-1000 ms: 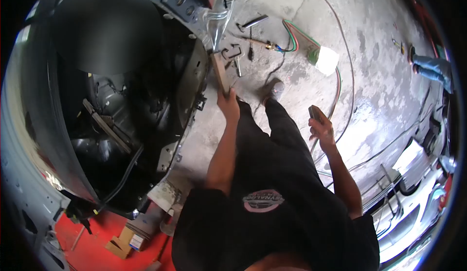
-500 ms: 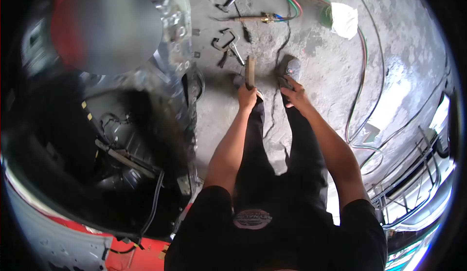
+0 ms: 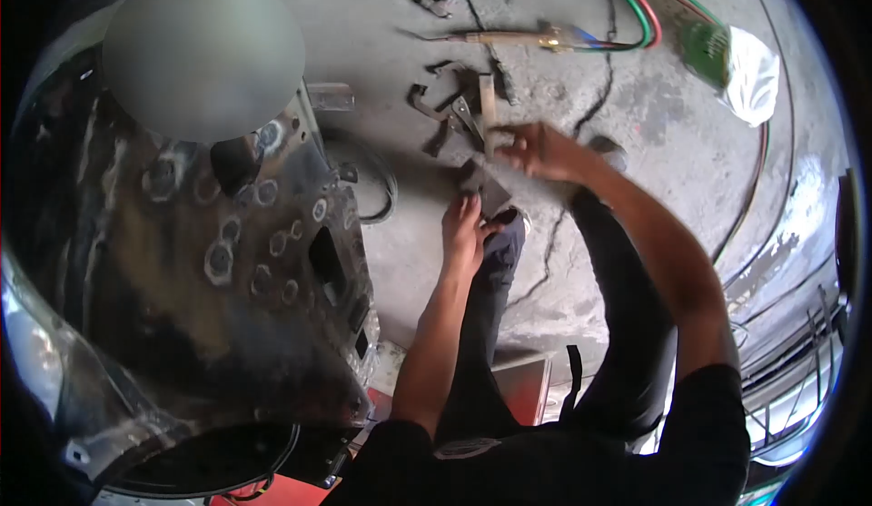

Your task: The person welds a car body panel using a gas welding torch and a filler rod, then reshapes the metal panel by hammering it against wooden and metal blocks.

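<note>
My left hand [image 3: 463, 233] grips a dark flat plate [image 3: 491, 195] by its near edge, just above my left knee. My right hand [image 3: 548, 153], slightly blurred, has its fingers closed at the lower end of a flat tan bar [image 3: 488, 111], which points away from me. Beyond the bar, locking C-clamp pliers [image 3: 466, 117] lie on the floor, partly covered by it. Farther off are a hammer [image 3: 440, 4] and a gas torch [image 3: 509, 39] with a brass-coloured valve body.
A bare metal vehicle panel [image 3: 209, 279] with round scorched marks fills the left side. Red and green hoses [image 3: 649, 15] run from the torch past a green and white bag [image 3: 752, 74]. A cracked concrete floor [image 3: 545, 79] lies beneath, with a metal rack [image 3: 799, 370] at lower right.
The tan bar has passed from my left hand to my right, which moved left across. My left hand now holds the flat plate. The view has shifted, showing more of the panel.
</note>
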A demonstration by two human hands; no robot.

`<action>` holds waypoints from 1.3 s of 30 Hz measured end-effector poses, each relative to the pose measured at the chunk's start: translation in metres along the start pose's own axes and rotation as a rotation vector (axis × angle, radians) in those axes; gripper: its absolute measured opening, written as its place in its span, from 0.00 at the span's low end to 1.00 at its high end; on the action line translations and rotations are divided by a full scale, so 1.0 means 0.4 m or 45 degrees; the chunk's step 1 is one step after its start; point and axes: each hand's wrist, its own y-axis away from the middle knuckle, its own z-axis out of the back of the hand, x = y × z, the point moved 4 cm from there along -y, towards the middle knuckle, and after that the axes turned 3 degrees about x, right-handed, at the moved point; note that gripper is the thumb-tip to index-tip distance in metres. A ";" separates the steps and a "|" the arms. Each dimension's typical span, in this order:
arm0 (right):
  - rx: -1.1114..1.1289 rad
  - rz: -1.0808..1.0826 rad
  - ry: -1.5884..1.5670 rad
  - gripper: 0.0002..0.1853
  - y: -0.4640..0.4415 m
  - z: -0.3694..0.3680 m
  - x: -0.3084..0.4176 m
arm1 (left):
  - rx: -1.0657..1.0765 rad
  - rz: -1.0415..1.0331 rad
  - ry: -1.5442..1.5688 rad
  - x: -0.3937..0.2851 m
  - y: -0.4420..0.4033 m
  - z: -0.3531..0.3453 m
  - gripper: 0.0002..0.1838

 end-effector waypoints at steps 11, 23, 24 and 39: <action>-0.763 0.080 1.790 0.34 -0.716 0.457 -0.166 | 0.051 0.001 0.032 0.000 0.046 0.035 0.17; -0.782 0.114 0.818 0.11 -0.125 0.241 0.109 | 0.177 -0.104 0.030 0.034 0.166 0.007 0.26; -0.749 0.125 0.694 0.11 -0.014 0.174 0.170 | 0.195 -0.052 0.073 0.019 0.222 -0.011 0.27; -0.459 0.512 0.488 0.27 0.852 -0.491 0.713 | 0.168 -0.408 -0.116 -0.218 0.854 -0.255 0.18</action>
